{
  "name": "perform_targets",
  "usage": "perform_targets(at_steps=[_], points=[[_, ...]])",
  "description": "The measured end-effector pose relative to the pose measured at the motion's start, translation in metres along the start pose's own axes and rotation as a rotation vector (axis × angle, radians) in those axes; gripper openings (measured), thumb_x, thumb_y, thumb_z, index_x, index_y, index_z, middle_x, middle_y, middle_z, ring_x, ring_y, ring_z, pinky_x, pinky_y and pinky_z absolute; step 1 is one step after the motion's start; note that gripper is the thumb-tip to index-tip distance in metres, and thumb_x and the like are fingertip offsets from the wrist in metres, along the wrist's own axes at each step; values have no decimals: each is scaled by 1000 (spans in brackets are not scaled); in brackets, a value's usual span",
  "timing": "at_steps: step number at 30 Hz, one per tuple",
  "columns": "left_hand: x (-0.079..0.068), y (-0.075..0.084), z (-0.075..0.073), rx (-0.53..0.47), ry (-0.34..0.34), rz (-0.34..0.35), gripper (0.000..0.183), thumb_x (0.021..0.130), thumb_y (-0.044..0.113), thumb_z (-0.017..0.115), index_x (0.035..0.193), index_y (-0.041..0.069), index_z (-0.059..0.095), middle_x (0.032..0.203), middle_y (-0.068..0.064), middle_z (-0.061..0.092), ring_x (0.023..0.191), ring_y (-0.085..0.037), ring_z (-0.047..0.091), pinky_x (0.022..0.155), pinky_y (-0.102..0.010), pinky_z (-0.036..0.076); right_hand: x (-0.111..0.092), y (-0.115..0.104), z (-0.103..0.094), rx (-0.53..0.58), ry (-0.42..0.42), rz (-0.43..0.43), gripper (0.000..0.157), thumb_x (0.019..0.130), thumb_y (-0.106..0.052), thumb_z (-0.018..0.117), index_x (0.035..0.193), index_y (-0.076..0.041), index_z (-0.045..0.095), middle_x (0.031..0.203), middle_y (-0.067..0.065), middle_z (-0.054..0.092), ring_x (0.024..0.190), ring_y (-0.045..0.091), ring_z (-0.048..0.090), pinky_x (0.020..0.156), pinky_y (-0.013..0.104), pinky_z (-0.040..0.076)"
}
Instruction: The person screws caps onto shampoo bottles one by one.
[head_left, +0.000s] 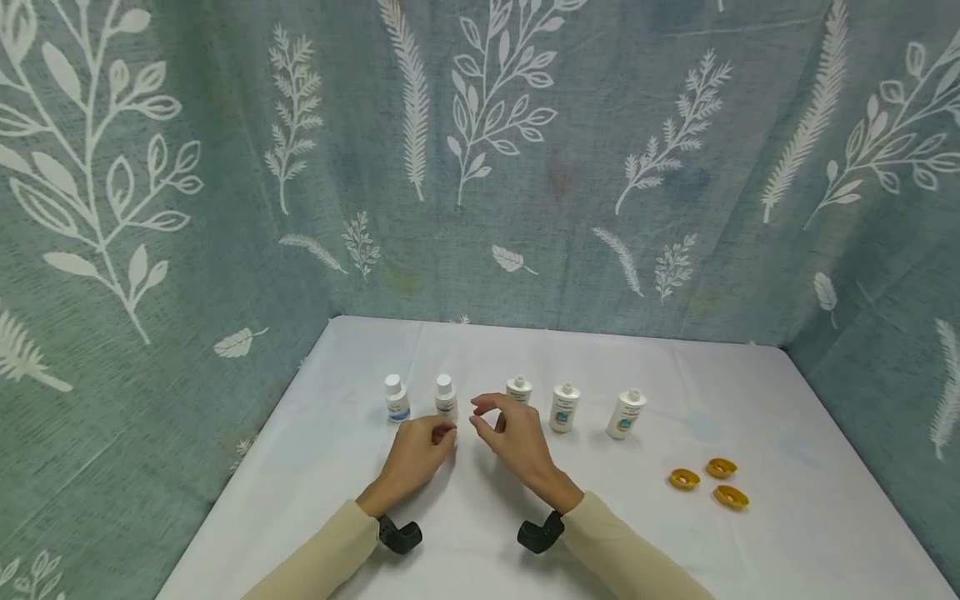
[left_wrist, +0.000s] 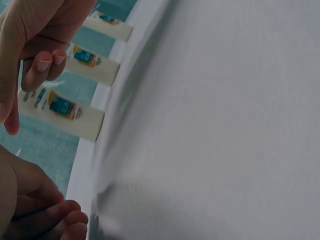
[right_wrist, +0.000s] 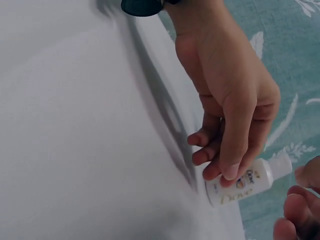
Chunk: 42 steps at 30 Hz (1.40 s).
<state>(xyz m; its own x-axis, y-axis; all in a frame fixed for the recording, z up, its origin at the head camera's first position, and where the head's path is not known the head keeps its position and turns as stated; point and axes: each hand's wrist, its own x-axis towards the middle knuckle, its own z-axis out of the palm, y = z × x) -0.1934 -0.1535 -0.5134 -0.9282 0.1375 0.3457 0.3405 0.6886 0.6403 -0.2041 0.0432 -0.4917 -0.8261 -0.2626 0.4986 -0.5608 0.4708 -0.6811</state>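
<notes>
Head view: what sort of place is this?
Probably a small staged tabletop booth, not a lived-in room: leaf-patterned fabric hangs on three sides, white cloth covers the table, and small white bottles stand in a loose row.

Two white-capped labelled bottles stand upright; three narrow-necked white labelled bottles stand upright to their right
</notes>
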Motion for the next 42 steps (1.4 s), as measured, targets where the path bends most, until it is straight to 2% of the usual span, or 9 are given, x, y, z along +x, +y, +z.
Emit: perform_targets(at_steps=[4, 8, 15, 18, 26, 34, 42], points=[[1, 8, 7, -24, -7, 72, 4, 89, 3, 76, 92, 6, 76, 79, 5, 70, 70, -6, 62, 63, -24, 53, -5, 5, -11, -2, 66, -11, 20, 92, -11, 79, 112, -12, 75, 93, -4, 75, 52, 2, 46, 47, 20, 41], [6, 15, 15, -62, -10, 113, 7, 90, 4, 76, 97, 5, 75, 86, 0, 72, 73, -9, 64, 64, -25, 55, -7, 11, -20, 8, 139, 5, 18, 92, -13, 80, 109, -12, 76, 88, -4, 74, 52, 2, 46, 47, 20, 39], [15, 26, 27, -153, -35, 111, 28, 92, 3, 73, 119, -2, 68, 109, -15, 71, 90, -19, 71, 69, -24, 59, -11, 19, -34, -4, 201, 18, 23, 91, -15, 81, 112, -11, 74, 85, -5, 75, 50, 1, 44, 44, 20, 36], [19, 30, 33, -184, -30, 137, 34, 91, 1, 74, 124, -5, 64, 115, -19, 70, 93, -23, 72, 70, -26, 60, -13, 21, -39, -16, 219, 25, 26, 91, -15, 81, 115, -12, 73, 84, -4, 74, 49, 1, 44, 42, 20, 36], [26, 32, 46, -180, -25, 167, 43, 92, 4, 76, 131, -3, 60, 121, -16, 68, 100, -25, 70, 74, -27, 60, -15, 29, -46, -25, 234, 60, 31, 91, -17, 81, 120, -12, 70, 81, -4, 73, 47, 2, 44, 41, 20, 36], [34, 32, 53, -212, -52, 183, 49, 95, 12, 77, 137, -2, 57, 119, -14, 66, 105, -27, 68, 77, -31, 60, -14, 31, -49, -37, 226, 87, 46, 93, -16, 79, 135, -8, 62, 83, -1, 73, 44, 1, 48, 38, 21, 40], [41, 30, 63, -200, -94, 140, 48, 96, 18, 76, 137, 3, 58, 123, -9, 66, 109, -23, 66, 81, -30, 59, -14, 30, -48, -42, 155, 176, 49, 96, -17, 77, 139, -2, 60, 82, 2, 73, 42, 4, 51, 37, 23, 42]])
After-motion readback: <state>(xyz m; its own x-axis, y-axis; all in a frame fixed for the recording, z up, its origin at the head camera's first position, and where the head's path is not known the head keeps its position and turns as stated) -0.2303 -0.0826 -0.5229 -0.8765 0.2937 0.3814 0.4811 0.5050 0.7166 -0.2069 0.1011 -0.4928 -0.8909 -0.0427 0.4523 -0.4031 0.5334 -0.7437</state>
